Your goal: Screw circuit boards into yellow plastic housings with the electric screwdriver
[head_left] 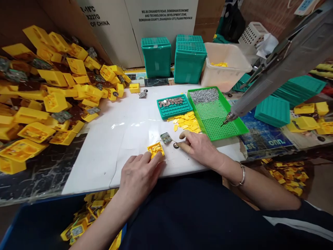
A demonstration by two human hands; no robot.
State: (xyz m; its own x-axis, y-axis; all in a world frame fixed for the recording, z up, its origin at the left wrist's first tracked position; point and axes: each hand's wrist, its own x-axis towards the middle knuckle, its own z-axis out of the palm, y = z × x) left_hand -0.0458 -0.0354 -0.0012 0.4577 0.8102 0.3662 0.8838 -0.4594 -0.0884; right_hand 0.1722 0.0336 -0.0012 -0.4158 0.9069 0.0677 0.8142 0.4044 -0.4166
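A small yellow plastic housing [155,148] sits on the white work surface, its open side up, with thin wires inside. My left hand [142,172] grips its near edge, fingers curled over it. Just beyond lies a small green circuit board [166,138], joined by wires to the housing and to a round dark metal disc [176,145]. The thumb of my right hand [201,147] touches that disc at its right side. Thumb and index finger there are apart, and some fingertips have yellowish covers. The other right fingers are partly hidden.
Loose yellow flat pieces [186,122] lie beside a teal tray [174,106] of round metal parts. A green basket [221,130] holds screws. An electric screwdriver [231,116] hangs over it. Yellow housings [56,102] pile up at left. Teal tray stacks [156,57] stand behind.
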